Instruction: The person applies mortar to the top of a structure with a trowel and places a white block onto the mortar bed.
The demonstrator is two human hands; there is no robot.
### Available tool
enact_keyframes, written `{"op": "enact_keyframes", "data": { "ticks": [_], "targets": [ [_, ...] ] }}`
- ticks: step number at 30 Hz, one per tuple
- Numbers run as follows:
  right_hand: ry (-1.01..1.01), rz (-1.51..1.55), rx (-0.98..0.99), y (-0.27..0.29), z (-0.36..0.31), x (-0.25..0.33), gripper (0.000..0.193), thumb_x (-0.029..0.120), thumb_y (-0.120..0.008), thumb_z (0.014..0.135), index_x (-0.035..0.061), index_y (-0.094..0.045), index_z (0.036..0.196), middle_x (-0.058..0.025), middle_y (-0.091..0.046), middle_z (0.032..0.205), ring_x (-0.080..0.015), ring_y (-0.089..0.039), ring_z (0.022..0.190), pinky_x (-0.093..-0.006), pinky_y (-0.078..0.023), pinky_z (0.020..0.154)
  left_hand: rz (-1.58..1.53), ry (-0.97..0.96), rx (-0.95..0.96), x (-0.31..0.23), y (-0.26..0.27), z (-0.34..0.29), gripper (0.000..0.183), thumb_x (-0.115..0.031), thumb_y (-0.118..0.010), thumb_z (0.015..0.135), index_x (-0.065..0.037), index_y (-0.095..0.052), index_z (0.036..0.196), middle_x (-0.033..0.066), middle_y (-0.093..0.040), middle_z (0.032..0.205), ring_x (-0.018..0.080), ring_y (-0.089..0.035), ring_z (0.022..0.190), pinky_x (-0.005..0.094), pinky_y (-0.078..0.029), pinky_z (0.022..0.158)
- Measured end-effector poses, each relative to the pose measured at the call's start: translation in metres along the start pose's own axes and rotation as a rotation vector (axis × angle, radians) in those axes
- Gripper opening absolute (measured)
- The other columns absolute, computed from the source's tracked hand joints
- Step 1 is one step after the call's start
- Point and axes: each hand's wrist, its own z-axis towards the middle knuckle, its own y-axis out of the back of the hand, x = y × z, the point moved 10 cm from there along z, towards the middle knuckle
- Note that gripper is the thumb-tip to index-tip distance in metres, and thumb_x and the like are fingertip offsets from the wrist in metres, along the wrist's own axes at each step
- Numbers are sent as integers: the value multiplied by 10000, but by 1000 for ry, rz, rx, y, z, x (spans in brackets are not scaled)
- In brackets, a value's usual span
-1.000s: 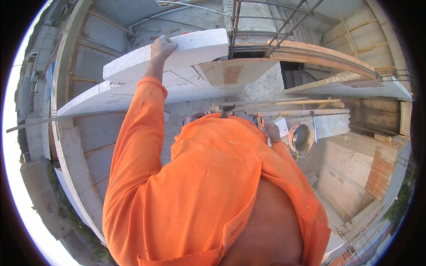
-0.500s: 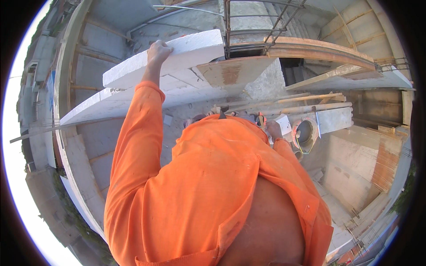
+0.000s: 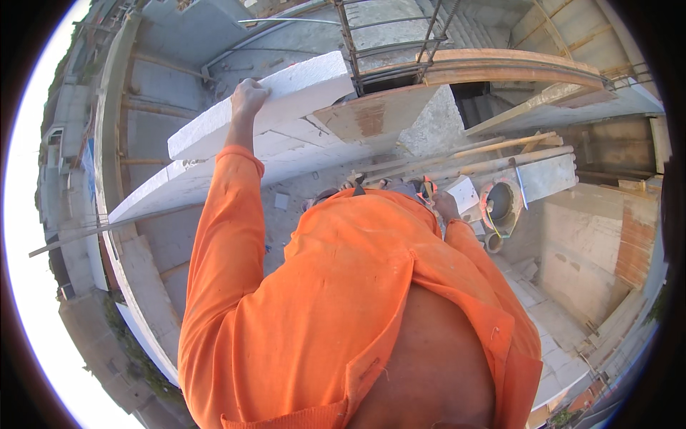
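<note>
My left hand (image 3: pixel 250 99) is wrapped over the top edge of a long white block (image 3: pixel 296 84), which stands as the upper course of a low white block wall (image 3: pixel 286 141). Its fingers bend over the far side, where their tips are hidden. My right hand (image 3: pixel 446 206) is low by my right hip with the fingers curled. Whatever it may hold is too small to make out. Just beyond that hand is a small white piece (image 3: pixel 463 193). Next to it stands a round bucket (image 3: pixel 500 204) with a dirty rim.
Wooden poles (image 3: pixel 493 163) lie beyond the bucket. A rebar cage (image 3: pixel 389 46) rises past the wall's right end, beside long timber boards (image 3: pixel 511 68). Stairs (image 3: pixel 475 32) show at the far side. A thin strip (image 3: pixel 68 242) sticks out at left.
The view has shifted slightly, so the wall and bucket sit a little differently. My left hand stays on the block, and my right hand stays low near the bucket.
</note>
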Motion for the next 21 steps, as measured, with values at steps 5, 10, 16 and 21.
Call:
{"op": "enact_keyframes", "data": {
  "ticks": [5, 10, 16, 21],
  "targets": [
    [429, -471, -21, -7, -3, 29, 256, 97, -737, 607, 70, -697, 859, -131, -676, 947, -296, -644, 904, -377, -533, 774, -9, -5, -14, 2, 0, 3, 364, -339, -762, 742, -76, -688, 983, 167, -691, 1050, 318, -632, 1047, 387, -468, 915],
    [567, -642, -33, -12, -9, 33, 281, 79, -752, 582, 85, -702, 858, -118, -667, 926, -304, -637, 911, -386, -528, 788, -6, -6, -16, 1, 0, 2, 359, -338, -761, 742, -74, -690, 974, 169, -694, 1033, 318, -634, 1038, 391, -469, 910],
    [488, -621, -76, -15, 7, 6, 318, 86, -758, 579, 95, -708, 893, -105, -661, 900, -300, -636, 895, -387, -526, 778, 57, -44, -31, -3, 6, 0, 357, -337, -744, 757, -69, -692, 987, 178, -695, 1021, 320, -639, 1025, 401, -473, 899],
    [113, -236, -21, -20, 9, -17, 213, 121, -676, 687, 116, -700, 899, -125, -661, 918, -312, -644, 884, -412, -528, 768, 91, -55, -101, -17, 23, -16, 385, -347, -717, 778, -62, -686, 1035, 199, -657, 1092, 333, -607, 1071, 410, -459, 929]
  ]
}}
